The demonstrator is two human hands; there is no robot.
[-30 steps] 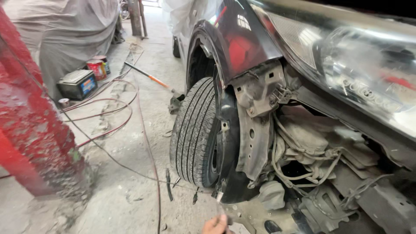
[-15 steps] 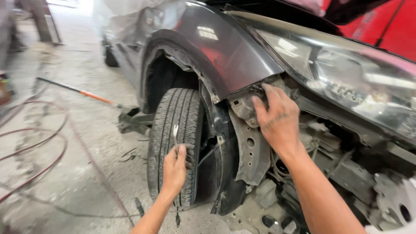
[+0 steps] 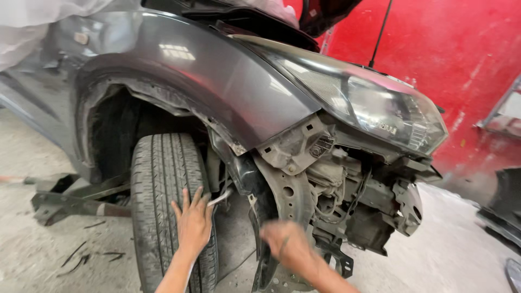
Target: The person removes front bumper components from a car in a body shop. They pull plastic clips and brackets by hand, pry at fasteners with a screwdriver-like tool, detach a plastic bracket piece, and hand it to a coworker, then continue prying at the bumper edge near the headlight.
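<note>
The car [image 3: 179,76] stands on a concrete floor [image 3: 49,255] in front of a red wall [image 3: 467,70], with its front bumper removed, so that the grey fender [image 3: 217,81], the headlight [image 3: 380,108] and the bare bracket metal [image 3: 296,146] beneath them are exposed. The front tyre [image 3: 163,179] stands upright in the wheel arch with its tread facing the camera. A dark metal stand [image 3: 76,198] lies on the floor behind and to the left of the tyre. Between the tyre and the bracket metal hangs a black wheel-arch liner [image 3: 244,173], whose long axis runs roughly top to bottom. The left hand [image 3: 192,222] rests flat against the right half of the tyre tread, fingers [image 3: 187,203] spread and pointing upward. A slim, light metal tool [image 3: 220,198] projects up and to the right from this hand; whether the hand grips the tool or only lies beside it cannot be told. The right hand [image 3: 285,244] is blurred with motion and sits low, just below the bracket metal and to the right of the liner's lower end; whether its fingers are spread or closed cannot be told. The liner lies between the two hands: to the right of the left hand and to the left of the right hand, with the right hand judged slightly nearer to its lower edge.
</note>
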